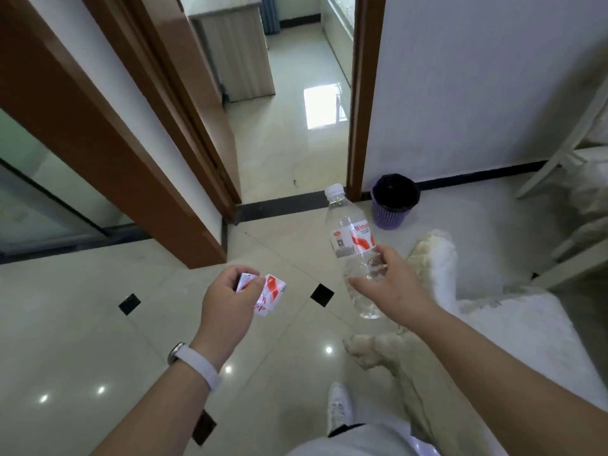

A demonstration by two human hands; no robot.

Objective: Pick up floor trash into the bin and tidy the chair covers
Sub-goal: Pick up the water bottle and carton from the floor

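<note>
Head view leaves several things unclear. The purple plastic lattice bin (pixel 390 219) stands on the floor against the white wall, just beside the brown wooden door frame (pixel 359 93). It is lined with a black bag, and its inside is so dark that one cannot tell what lies in it.

The clear plastic bottle with a white cap and a red and white label (pixel 350 240) is in the air in front of the bin and a little left of it. Its cap points toward the door frame. The right hand (pixel 393 286) grips its lower half, with fingers curled round it, so this part is partly covered. Whether any liquid is inside cannot be told.

Further left of the bin, and nearer to the person, the left hand (pixel 225 301) pinches a small white and red paper carton (pixel 269 296) between thumb and curled fingers. The fingers hide one end of the carton, and its print is too blurred to read. A white wristband (pixel 200 363) is on this arm.

A cream quilted chair cover (pixel 437 255) lies crumpled on the floor near the bin, on its right side, and the right arm covers a part of it. Beyond it, well to the right of the bin, a white wooden chair (pixel 539 172) is cut off by the picture edge.
</note>
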